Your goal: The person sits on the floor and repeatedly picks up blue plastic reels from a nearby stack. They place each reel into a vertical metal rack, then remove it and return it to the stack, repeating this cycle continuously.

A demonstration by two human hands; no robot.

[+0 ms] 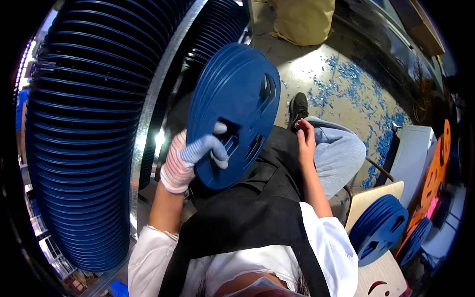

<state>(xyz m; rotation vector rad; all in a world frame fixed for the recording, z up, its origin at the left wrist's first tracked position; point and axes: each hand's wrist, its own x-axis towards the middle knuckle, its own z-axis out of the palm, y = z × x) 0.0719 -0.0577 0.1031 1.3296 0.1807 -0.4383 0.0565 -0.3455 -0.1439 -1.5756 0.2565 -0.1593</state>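
My left hand (184, 159), in a striped white, blue and orange glove, grips a stack of blue plastic reels (235, 96). Its fingers hook through a cutout in the front reel's face, and its palm sits at the rim. The reels are tilted, held above my lap in front of my dark apron (237, 225). My bare right hand (306, 141) is off to the right of them, above my light-blue trouser leg. Its fingers are loosely bent and apart, holding nothing.
Long rows of blue reels (84, 133) stand on the left behind a metal rail (148, 116). Blue scraps (383, 133) litter the floor near a beige sack (303, 20). At lower right, more blue reels (380, 230) rest on a wooden chair (378, 194), near orange pieces (433, 173).
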